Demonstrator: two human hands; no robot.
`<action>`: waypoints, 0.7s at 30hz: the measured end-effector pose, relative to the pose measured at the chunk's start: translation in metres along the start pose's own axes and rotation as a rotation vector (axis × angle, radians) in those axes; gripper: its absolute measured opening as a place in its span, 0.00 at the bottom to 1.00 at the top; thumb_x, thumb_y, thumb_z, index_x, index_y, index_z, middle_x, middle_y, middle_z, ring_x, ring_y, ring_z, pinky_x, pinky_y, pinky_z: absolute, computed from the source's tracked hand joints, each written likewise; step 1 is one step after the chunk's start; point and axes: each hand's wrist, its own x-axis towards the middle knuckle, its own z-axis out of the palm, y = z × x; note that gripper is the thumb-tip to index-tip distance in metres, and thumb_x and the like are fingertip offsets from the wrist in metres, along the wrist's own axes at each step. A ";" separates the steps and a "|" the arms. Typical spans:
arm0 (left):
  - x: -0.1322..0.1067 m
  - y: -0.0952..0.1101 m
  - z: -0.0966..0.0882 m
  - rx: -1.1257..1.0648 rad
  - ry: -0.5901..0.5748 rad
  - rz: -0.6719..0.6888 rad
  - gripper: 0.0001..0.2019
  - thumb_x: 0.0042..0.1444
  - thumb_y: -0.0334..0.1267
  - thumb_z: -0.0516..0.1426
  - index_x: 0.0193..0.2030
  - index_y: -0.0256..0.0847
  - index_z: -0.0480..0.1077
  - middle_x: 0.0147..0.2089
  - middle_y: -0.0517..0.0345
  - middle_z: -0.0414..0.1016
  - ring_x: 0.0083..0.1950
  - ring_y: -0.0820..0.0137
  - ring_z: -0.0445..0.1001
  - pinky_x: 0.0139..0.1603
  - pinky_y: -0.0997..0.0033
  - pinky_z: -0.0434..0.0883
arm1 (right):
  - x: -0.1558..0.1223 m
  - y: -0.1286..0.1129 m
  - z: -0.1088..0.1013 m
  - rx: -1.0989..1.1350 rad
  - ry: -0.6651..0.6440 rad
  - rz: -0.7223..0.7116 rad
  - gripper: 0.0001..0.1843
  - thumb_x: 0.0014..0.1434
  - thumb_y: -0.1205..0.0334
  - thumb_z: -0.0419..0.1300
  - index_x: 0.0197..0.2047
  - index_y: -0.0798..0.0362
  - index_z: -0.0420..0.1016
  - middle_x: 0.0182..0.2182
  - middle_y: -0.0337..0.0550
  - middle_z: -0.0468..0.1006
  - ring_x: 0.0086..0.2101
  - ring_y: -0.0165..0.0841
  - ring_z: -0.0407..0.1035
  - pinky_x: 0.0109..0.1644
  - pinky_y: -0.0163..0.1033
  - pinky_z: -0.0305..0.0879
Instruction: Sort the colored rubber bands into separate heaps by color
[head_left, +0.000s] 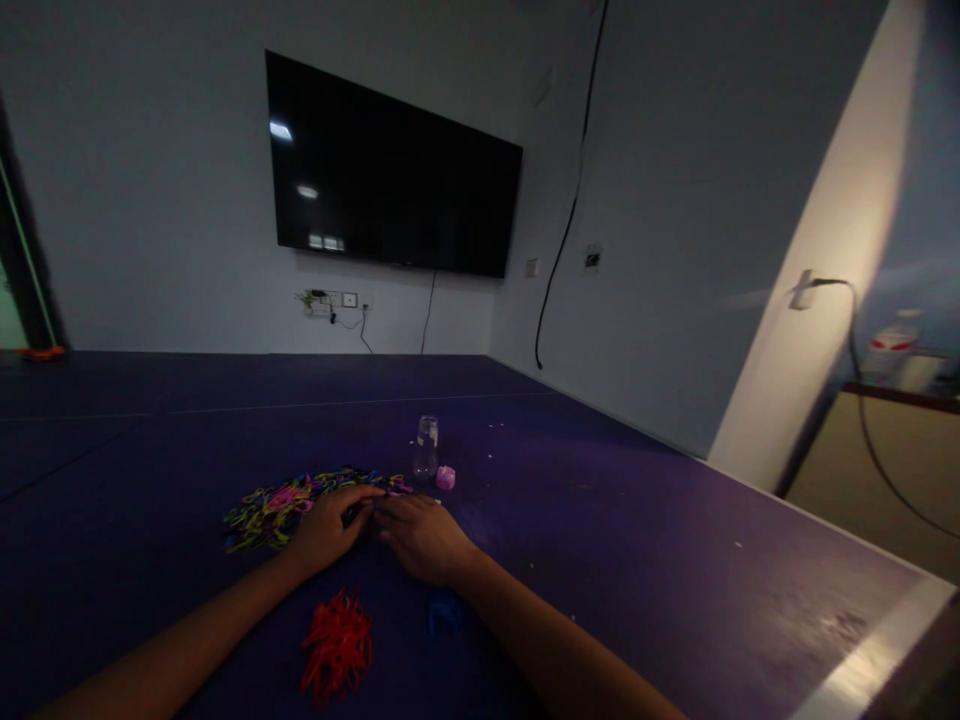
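Note:
My left hand [330,525] and my right hand [421,535] rest side by side on a dark blue table [637,540], fingertips meeting at the near edge of a heap of mixed-colour rubber bands [289,500]. Both hands have their fingers curled in, pinching at something too small and dim to make out. A pile of red bands [339,642] lies between my forearms. A small clump of blue bands [444,612] sits beside my right forearm.
A small clear bottle [426,447] stands upright just beyond my hands, with its pink cap [445,477] lying beside it. A black screen [390,175] hangs on the far wall. The table's right edge [870,665] has a white stripe.

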 end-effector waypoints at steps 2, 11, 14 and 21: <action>0.000 0.001 -0.001 -0.007 0.001 0.001 0.14 0.56 0.36 0.49 0.43 0.44 0.75 0.37 0.55 0.80 0.41 0.65 0.77 0.44 0.66 0.74 | 0.000 -0.001 -0.001 0.007 -0.003 0.006 0.17 0.64 0.63 0.50 0.55 0.56 0.67 0.52 0.47 0.71 0.49 0.36 0.67 0.52 0.41 0.64; 0.001 0.005 -0.003 -0.021 -0.015 -0.005 0.14 0.57 0.37 0.50 0.43 0.44 0.75 0.41 0.56 0.80 0.40 0.65 0.78 0.45 0.65 0.74 | 0.000 0.000 -0.003 0.000 -0.017 -0.001 0.17 0.66 0.63 0.48 0.55 0.55 0.67 0.50 0.47 0.73 0.48 0.36 0.68 0.51 0.42 0.65; 0.001 0.004 -0.002 -0.025 -0.005 -0.009 0.14 0.57 0.38 0.49 0.43 0.43 0.75 0.42 0.55 0.80 0.41 0.65 0.78 0.46 0.65 0.74 | 0.000 0.001 -0.002 -0.023 -0.005 -0.019 0.16 0.65 0.63 0.49 0.54 0.56 0.69 0.51 0.48 0.73 0.47 0.36 0.68 0.50 0.41 0.65; 0.002 0.002 -0.003 -0.048 0.020 -0.053 0.15 0.58 0.39 0.49 0.44 0.42 0.74 0.40 0.55 0.80 0.40 0.65 0.78 0.41 0.66 0.74 | 0.000 -0.003 -0.004 -0.069 0.009 -0.053 0.16 0.66 0.62 0.49 0.53 0.57 0.70 0.55 0.46 0.71 0.50 0.36 0.66 0.55 0.41 0.61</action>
